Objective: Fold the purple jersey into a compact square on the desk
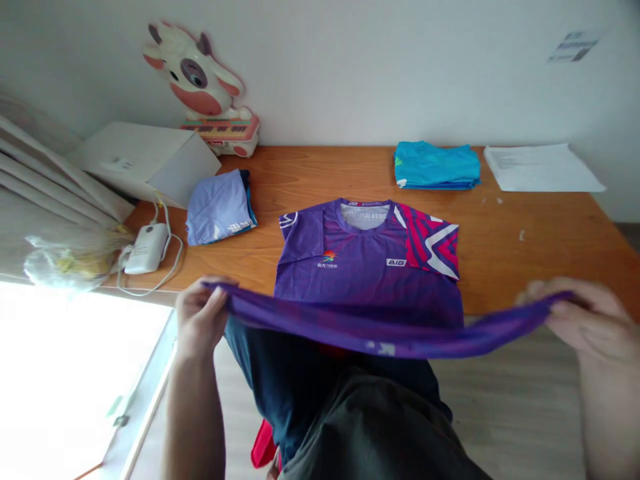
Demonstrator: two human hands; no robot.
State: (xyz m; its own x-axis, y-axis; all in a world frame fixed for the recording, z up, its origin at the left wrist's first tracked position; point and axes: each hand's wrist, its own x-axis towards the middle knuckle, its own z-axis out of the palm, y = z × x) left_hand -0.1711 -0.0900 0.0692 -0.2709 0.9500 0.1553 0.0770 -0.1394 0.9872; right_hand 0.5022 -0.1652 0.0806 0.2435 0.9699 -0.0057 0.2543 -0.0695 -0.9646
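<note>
A purple T-shirt with a red and white patterned sleeve lies front up on the wooden desk, its sleeves folded inward. Its lower part is raised off the front edge and stretched between my hands. My left hand pinches one corner of the hem, left of the shirt. At the other corner, my right hand grips the fabric, blurred by motion. The raised hem sags a little in the middle, above my lap, and hides part of the shirt behind it.
Folded blue clothing and white paper sheets lie at the back right of the wooden desk. At left are folded lavender clothing, a white box, a cow-shaped toy piano, a white adapter with cables and a plastic bag.
</note>
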